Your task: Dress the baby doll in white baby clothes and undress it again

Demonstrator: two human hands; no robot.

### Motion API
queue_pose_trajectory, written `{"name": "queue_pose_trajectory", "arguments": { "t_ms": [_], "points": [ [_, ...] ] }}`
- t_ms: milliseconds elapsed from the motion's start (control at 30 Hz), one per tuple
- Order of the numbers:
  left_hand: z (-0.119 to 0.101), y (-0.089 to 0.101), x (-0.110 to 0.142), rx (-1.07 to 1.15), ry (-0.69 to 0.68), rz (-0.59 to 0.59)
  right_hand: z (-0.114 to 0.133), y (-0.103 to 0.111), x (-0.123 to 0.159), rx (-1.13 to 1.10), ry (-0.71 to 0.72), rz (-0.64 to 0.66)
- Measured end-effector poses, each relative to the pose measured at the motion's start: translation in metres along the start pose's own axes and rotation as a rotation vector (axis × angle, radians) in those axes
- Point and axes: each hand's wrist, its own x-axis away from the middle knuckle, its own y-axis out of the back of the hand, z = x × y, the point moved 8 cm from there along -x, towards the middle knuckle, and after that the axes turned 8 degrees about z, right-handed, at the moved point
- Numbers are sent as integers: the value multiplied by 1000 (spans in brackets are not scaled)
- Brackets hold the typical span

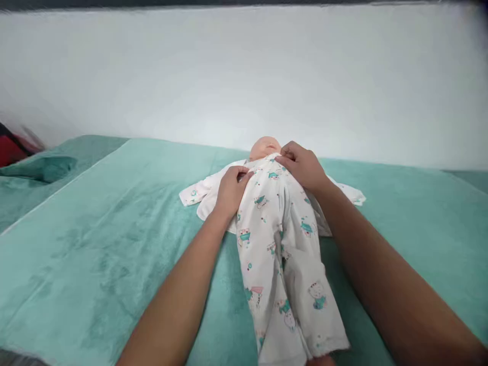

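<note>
A baby doll lies on its back, its head toward the wall. It wears a white long-sleeved top spread out at both sides, and white printed pants over its body and legs. At the left edge of the waistband, my left hand pinches the pants' cloth. Higher up, near the doll's chin, my right hand grips the waistband on the other side. One bit of the doll's foot shows below a pant leg. The doll's arms and torso are hidden by clothing.
A green towel-like cloth covers the surface under the doll, with folds at the left. Behind it stands a white wall. A red and black item sits at the far left edge.
</note>
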Motion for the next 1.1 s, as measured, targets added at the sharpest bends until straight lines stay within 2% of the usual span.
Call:
{"name": "queue_pose_trajectory", "arguments": {
  "t_ms": [133, 233, 367, 533, 667, 767, 867, 967, 1033, 1100],
  "points": [
    [3, 2, 2, -73, 48, -80, -3, -5, -1, -71, -43, -16],
    [4, 7, 4, -143, 65, -183, -11, -11, 6, -241, -110, -8],
    [6, 11, 5, -228, 40, -278, -20, -14, 16, -327, -163, 20],
    [13, 7, 1, -256, -19, -224, -37, -13, 13, -233, -213, 6],
    [12, 6, 10, -205, -96, -202, -35, -4, 24, -242, -206, -172],
    [5, 10, 29, -157, -137, -240, -21, 8, 66, -291, -158, -356],
    [-1, 15, 57, -144, -126, -274, 0, 16, 136, -272, -115, -439],
    [-1, 22, 97, -132, -90, -277, 14, 11, 216, -282, -194, -295],
    [0, 26, 130, -129, -61, -240, 22, 1, 264, -278, -277, -108],
    [-1, 26, 162, -138, -57, -157, 33, -8, 301, -212, -284, 51]
  ]
}}
